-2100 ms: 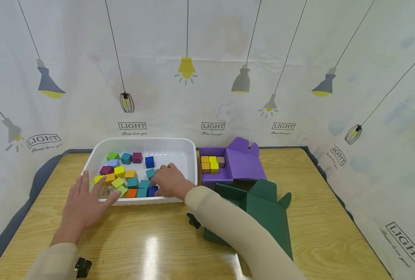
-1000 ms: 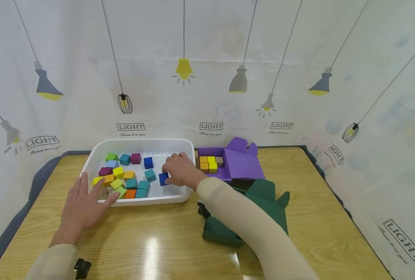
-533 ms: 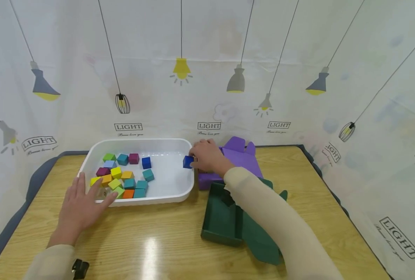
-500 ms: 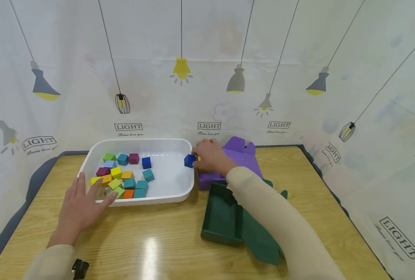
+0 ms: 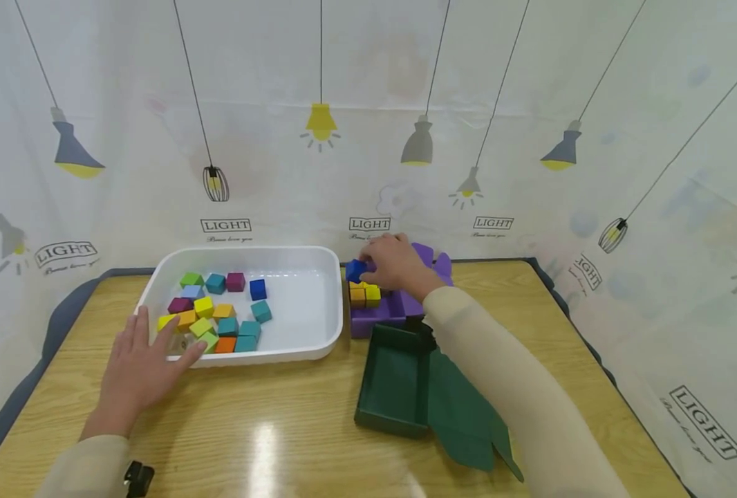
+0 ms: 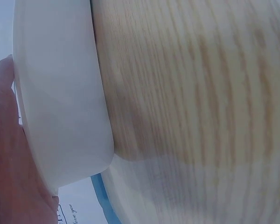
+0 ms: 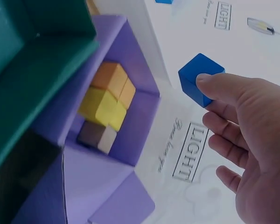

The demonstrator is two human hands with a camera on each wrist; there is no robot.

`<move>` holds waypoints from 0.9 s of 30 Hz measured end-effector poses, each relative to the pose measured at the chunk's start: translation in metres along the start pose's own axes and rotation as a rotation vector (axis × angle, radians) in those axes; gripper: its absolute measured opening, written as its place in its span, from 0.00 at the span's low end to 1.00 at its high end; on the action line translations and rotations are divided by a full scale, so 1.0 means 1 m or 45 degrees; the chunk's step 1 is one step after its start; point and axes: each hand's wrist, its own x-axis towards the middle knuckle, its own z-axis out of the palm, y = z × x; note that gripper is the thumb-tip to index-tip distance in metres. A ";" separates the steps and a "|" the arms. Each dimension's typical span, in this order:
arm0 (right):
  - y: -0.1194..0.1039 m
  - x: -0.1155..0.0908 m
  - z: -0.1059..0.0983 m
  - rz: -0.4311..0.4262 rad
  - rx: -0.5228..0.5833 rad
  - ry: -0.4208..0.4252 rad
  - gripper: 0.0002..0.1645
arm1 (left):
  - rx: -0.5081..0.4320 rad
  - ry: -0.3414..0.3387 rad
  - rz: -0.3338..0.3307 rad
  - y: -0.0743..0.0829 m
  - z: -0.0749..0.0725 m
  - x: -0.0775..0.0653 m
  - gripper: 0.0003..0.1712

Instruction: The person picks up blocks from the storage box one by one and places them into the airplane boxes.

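Right hand (image 5: pixel 396 263) pinches blue block (image 5: pixel 355 270), cube with no long side, at its left, up near back-left corner of purple box (image 5: pixel 376 327). Left hand (image 5: pixel 140 368) farther from box, fingers loose, touching white tray (image 5: pixel 306 308).

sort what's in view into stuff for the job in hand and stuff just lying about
Likely in the job:
right hand, pinching a blue cube
left hand, at the white tray
loose cubes in the tray
purple box, holding others

Apparently just about:
green box, no hand on it
lamp-print backdrop
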 end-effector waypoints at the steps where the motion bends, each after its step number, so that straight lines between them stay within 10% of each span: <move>1: 0.003 0.000 -0.001 0.018 0.002 -0.002 0.22 | -0.002 -0.001 -0.001 0.000 0.000 0.000 0.54; 27: 0.027 -0.002 0.041 0.070 -0.370 -0.266 0.11 | -0.033 -0.003 -0.035 0.001 0.001 0.000 0.55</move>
